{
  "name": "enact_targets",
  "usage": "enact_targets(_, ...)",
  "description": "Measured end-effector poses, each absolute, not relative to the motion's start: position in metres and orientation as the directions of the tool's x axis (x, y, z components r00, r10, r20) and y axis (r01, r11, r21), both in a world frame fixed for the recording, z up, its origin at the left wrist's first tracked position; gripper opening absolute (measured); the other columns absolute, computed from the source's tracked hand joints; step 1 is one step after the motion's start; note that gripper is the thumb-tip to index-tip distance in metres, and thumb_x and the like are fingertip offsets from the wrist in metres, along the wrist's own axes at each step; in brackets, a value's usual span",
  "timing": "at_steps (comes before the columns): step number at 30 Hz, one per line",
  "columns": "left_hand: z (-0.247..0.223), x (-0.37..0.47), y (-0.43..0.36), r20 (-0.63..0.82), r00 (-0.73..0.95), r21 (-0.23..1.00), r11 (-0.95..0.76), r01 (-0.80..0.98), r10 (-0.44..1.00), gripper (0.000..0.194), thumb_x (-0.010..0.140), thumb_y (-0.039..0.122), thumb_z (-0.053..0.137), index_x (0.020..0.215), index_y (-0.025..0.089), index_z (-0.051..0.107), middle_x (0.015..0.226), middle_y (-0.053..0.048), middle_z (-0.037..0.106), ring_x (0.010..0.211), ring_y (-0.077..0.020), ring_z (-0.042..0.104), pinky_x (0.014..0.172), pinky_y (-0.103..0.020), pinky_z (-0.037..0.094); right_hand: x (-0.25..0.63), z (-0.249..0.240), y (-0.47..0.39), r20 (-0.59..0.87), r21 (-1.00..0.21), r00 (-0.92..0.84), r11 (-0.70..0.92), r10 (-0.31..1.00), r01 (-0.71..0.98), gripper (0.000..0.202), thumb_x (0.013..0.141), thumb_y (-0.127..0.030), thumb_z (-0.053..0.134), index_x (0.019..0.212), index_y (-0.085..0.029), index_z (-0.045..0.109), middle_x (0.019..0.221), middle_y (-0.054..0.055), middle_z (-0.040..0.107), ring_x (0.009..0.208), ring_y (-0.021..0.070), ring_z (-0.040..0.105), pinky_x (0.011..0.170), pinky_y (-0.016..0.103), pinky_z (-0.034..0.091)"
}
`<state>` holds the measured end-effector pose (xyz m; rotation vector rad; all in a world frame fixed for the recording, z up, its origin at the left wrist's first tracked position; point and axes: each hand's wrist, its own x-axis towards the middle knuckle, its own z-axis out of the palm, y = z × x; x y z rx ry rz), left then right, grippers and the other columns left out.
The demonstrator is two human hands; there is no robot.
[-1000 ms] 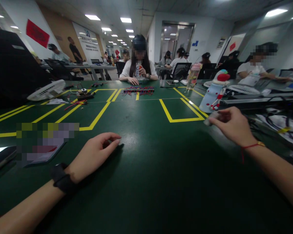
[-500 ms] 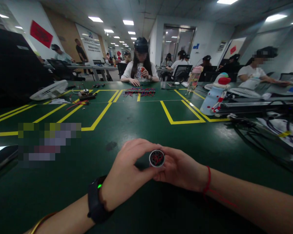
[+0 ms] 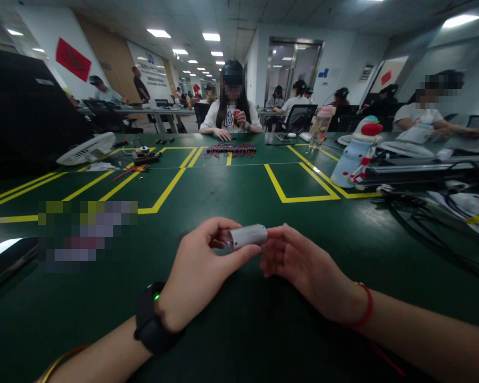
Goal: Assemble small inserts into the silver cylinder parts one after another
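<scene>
Above the green table, low and central: a small silver cylinder lying sideways, pinched at its near end by left hand, far end against right hand fingertips, possibly gripped. Behind right, a bottle.

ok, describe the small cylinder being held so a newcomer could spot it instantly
On the green table, nearest the camera, the left hand and right hand meet at the middle. Between their fingertips lies a short silver metal cylinder, held sideways. It is the only plain metallic piece there, with red showing at its left end.
</scene>
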<state>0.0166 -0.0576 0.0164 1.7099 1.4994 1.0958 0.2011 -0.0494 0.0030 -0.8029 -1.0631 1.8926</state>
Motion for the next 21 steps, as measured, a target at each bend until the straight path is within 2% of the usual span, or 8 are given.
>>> enact_targets(2, 0.016, 0.017, -0.057, -0.041, 0.064, 0.933, 0.015, 0.360, 0.997, 0.038, 0.069, 0.050, 0.070, 0.086, 0.017, 0.060, 0.073, -0.001, 0.064, 0.064, -0.0141, 0.057, 0.054, -0.023, 0.042, 0.202, 0.006, -0.053, -0.077, -0.967, -0.401, -0.166, 0.913, -0.193, 0.041, 0.082, -0.052, 0.052, 0.104, -0.017, 0.053, 0.093, 0.004, 0.056, 0.073, 0.0099, 0.053, 0.066, 0.026, 0.043)
enact_targets(5, 0.015, 0.022, -0.061, -0.354, 0.306, 0.935, 0.335, 0.116, 0.884, 0.039, 0.076, 0.053, 0.061, 0.086, 0.015, 0.060, 0.077, -0.004, 0.065, 0.064, -0.0119, 0.060, 0.051, -0.018, 0.042, 0.202, 0.007, -0.056, -0.047, -0.999, -0.399, -0.048, 0.916, 0.008, 0.039, 0.083, -0.047, 0.054, 0.107, -0.017, 0.054, 0.090, 0.002, 0.057, 0.073, 0.0073, 0.051, 0.066, 0.022, 0.042)
enact_targets(8, 0.013, 0.026, -0.068, -0.442, 0.533, 0.824, 0.561, -0.077, 0.721, 0.041, 0.086, 0.052, 0.048, 0.096, 0.015, 0.063, 0.087, -0.007, 0.067, 0.067, -0.0100, 0.063, 0.052, -0.015, 0.044, 0.202, 0.004, -0.056, -0.067, -0.996, -0.455, -0.030, 0.888, 0.088, 0.034, 0.086, -0.045, 0.051, 0.105, -0.017, 0.055, 0.090, 0.002, 0.059, 0.077, 0.0075, 0.053, 0.068, 0.021, 0.043)
enact_targets(11, 0.013, 0.028, -0.071, -0.459, 0.589, 0.770, 0.628, -0.110, 0.666, 0.042, 0.088, 0.052, 0.044, 0.097, 0.015, 0.063, 0.089, -0.008, 0.067, 0.067, -0.0097, 0.064, 0.052, -0.014, 0.044, 0.204, 0.002, -0.054, -0.071, -0.996, -0.481, -0.036, 0.874, 0.081, 0.032, 0.087, -0.043, 0.051, 0.103, -0.016, 0.053, 0.090, 0.002, 0.059, 0.077, 0.0073, 0.054, 0.067, 0.021, 0.044)
enact_targets(14, 0.017, 0.026, -0.068, -0.404, 0.526, 0.879, 0.476, -0.002, 0.748, 0.040, 0.087, 0.051, 0.046, 0.094, 0.016, 0.063, 0.088, -0.007, 0.066, 0.072, -0.0134, 0.064, 0.055, -0.019, 0.046, 0.205, 0.005, -0.050, -0.058, -0.998, -0.523, -0.050, 0.850, 0.028, 0.035, 0.084, -0.040, 0.056, 0.109, -0.017, 0.049, 0.096, 0.003, 0.060, 0.080, 0.0085, 0.057, 0.069, 0.023, 0.047)
enact_targets(16, 0.021, 0.023, -0.061, -0.249, 0.438, 0.965, 0.180, 0.193, 0.864, 0.034, 0.085, 0.048, 0.051, 0.095, 0.017, 0.063, 0.089, -0.005, 0.065, 0.079, -0.0169, 0.062, 0.064, -0.025, 0.048, 0.207, 0.007, -0.045, 0.018, -1.000, -0.550, 0.029, 0.835, 0.010, 0.041, 0.080, -0.035, 0.062, 0.114, -0.019, 0.047, 0.104, 0.005, 0.060, 0.089, 0.0107, 0.059, 0.077, 0.027, 0.049)
enact_targets(19, 0.021, 0.017, -0.049, 0.063, 0.411, 0.825, -0.279, 0.492, 0.910, 0.026, 0.083, 0.038, 0.057, 0.103, 0.023, 0.064, 0.099, -0.004, 0.064, 0.093, -0.0205, 0.057, 0.083, -0.035, 0.044, 0.210, 0.005, -0.035, 0.182, -0.971, -0.557, 0.236, 0.810, 0.025, 0.040, 0.077, -0.028, 0.065, 0.113, -0.020, 0.051, 0.117, 0.005, 0.056, 0.105, 0.0130, 0.055, 0.095, 0.033, 0.045)
enact_targets(21, 0.017, 0.014, -0.041, 0.158, 0.446, 0.702, -0.418, 0.577, 0.881, 0.024, 0.084, 0.034, 0.057, 0.105, 0.024, 0.063, 0.104, -0.003, 0.064, 0.098, -0.0214, 0.055, 0.089, -0.037, 0.040, 0.211, 0.001, -0.029, 0.207, -0.960, -0.548, 0.276, 0.811, 0.045, 0.034, 0.079, -0.027, 0.063, 0.111, -0.020, 0.053, 0.119, 0.005, 0.055, 0.109, 0.0134, 0.054, 0.100, 0.035, 0.042)
